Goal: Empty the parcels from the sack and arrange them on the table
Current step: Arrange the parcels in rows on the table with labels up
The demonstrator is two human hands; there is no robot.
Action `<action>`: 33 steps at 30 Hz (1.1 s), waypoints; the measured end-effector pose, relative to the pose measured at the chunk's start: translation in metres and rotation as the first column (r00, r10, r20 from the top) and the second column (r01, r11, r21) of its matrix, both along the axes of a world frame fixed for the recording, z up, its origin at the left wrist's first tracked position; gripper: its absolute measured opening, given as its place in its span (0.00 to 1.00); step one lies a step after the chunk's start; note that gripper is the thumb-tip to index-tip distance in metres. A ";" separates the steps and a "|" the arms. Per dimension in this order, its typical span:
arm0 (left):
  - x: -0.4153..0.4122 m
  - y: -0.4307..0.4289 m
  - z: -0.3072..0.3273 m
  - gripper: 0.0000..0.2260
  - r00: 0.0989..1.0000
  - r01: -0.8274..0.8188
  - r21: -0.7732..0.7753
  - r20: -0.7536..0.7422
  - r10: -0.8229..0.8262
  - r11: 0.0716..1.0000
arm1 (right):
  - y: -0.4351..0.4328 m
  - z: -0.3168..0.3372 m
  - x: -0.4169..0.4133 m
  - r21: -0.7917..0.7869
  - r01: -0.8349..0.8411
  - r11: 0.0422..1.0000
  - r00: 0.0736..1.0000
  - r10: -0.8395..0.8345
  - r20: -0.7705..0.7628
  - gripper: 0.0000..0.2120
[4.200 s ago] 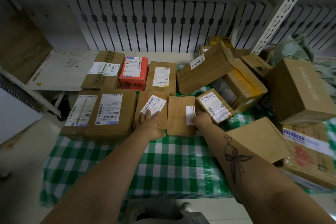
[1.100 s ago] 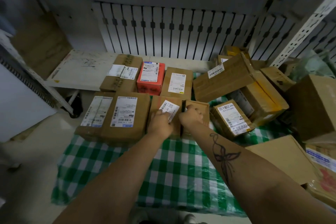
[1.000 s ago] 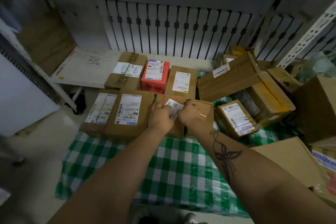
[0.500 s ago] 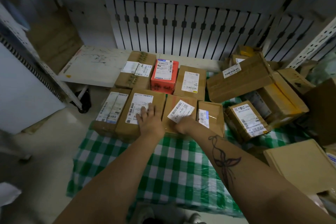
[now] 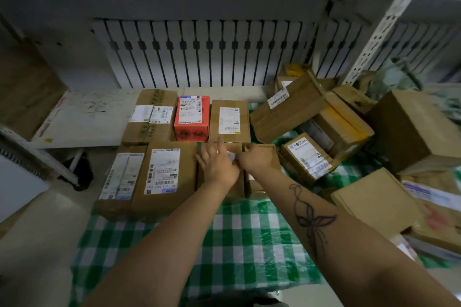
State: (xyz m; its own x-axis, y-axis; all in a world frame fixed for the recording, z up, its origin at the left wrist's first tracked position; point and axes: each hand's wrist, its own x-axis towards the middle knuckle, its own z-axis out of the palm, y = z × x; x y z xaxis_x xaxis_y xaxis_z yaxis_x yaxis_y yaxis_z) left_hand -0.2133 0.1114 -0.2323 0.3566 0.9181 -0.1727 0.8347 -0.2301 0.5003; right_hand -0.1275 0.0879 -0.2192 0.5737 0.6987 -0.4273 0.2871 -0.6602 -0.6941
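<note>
Labelled parcels lie in two rows on the green checked tablecloth (image 5: 237, 237). The back row holds a taped brown box (image 5: 149, 119), a red box (image 5: 191, 119) and a brown box (image 5: 230, 121). In front are a flat parcel (image 5: 119, 177), a large brown box (image 5: 164, 172) and two small brown parcels. My left hand (image 5: 218, 164) lies flat, fingers spread, on the first small parcel (image 5: 237, 187) and hides its label. My right hand (image 5: 257, 158) curls its fingers over the far edge of the second small parcel (image 5: 270, 153). The greenish sack (image 5: 396, 77) lies crumpled at the back right.
A jumble of tilted brown boxes (image 5: 287, 107) fills the right side, with a labelled one (image 5: 309, 157) nearest my right hand and a big carton (image 5: 409, 129) beyond. A white board (image 5: 82, 117) juts out at the left. A slatted white panel (image 5: 199, 52) backs the table.
My left hand has slid right from the large box onto the small labelled parcel. My right hand has moved up to the far edge of the neighbouring small parcel.
</note>
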 end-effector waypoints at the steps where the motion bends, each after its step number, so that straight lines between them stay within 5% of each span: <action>1: 0.009 0.000 0.003 0.33 1.000 0.011 0.002 0.021 -0.011 1.000 | 0.001 0.003 0.009 0.004 0.034 0.999 0.999 -0.034 -0.036 0.20; 8: 0.068 0.005 0.015 0.34 0.995 -0.005 -0.109 0.097 0.015 0.994 | 0.014 0.022 0.071 0.064 0.368 0.928 0.881 -0.326 -0.344 0.26; 14: 0.110 0.011 0.020 0.33 0.977 -0.055 -0.191 0.191 0.092 0.980 | 0.018 0.029 0.133 0.053 0.500 0.864 0.716 -0.378 -0.587 0.24; 20: 0.133 0.012 0.007 0.32 0.951 -0.099 -0.258 0.261 0.168 0.961 | 0.030 0.020 0.181 -0.003 0.707 0.708 0.569 -0.570 -0.592 0.40; 29: 0.137 0.003 -0.005 0.31 0.933 -0.114 -0.278 0.300 0.199 0.954 | 0.035 0.007 0.200 0.068 0.752 0.656 0.545 -0.561 -0.623 0.36; 33: 0.134 0.005 -0.004 0.30 0.952 -0.114 -0.254 0.249 0.179 0.961 | 0.032 0.012 0.195 0.297 0.697 0.653 0.665 -0.434 -0.607 0.33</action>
State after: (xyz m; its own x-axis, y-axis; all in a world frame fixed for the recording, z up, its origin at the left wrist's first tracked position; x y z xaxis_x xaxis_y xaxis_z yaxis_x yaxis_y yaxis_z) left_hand -0.0797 0.1168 -0.2360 0.2837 0.9089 -0.3055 0.6785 0.0348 0.7338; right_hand 0.0673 0.1199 -0.2067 0.7545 0.4722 -0.4558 -0.4546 -0.1248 -0.8819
